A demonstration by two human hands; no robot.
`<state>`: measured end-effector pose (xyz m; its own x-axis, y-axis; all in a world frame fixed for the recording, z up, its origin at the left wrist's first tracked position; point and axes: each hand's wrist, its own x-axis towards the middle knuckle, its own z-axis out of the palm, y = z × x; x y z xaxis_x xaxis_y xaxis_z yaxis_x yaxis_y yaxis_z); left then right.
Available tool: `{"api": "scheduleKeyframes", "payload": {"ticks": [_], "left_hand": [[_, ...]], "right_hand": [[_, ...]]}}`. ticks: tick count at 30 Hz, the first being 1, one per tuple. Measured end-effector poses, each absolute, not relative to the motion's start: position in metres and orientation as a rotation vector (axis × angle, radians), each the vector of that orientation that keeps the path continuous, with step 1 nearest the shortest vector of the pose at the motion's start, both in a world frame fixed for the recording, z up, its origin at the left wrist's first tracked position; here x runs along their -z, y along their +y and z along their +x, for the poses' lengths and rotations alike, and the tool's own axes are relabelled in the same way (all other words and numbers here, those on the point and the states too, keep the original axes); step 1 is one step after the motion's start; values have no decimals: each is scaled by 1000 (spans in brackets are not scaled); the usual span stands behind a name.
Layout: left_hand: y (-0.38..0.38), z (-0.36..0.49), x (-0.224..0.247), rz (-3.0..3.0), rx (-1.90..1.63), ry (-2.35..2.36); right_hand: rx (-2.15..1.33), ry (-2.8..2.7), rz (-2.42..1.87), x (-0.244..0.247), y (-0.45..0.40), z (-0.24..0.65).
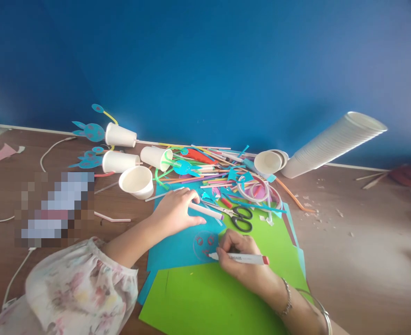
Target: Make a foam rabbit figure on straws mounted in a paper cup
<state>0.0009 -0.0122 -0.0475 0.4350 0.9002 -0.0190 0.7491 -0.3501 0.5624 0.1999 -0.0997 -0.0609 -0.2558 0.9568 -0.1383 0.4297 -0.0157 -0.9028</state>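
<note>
My right hand (238, 260) is closed round a white marker with a red end (250, 258), its tip on the blue paper (172, 251). There a faint circle holds a small red drawn face (205, 241). My left hand (179, 209) has a second white marker (205, 211) with a purple end between thumb and fingers, above the blue paper. Green paper (205, 298) lies in front and to the right. Scissors with black handles (241, 218) and a red cap (226, 203) rest just beyond my hands.
Straws, markers and tape rolls (252, 190) are heaped against the blue wall. Paper cups (136, 181) stand or lie at the left, some with blue paper shapes (93, 132). A tall cup stack (334, 144) leans at the right. A white cable (15, 279) runs at the left.
</note>
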Motion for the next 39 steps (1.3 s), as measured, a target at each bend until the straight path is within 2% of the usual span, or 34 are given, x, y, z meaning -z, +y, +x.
{"api": "scheduleKeyframes", "payload": {"ticks": [39], "left_hand": [[-13,2,48,2191,-415,1396]], "right_hand": [[-1252,-1637,-1454,64,-100,200]]}}
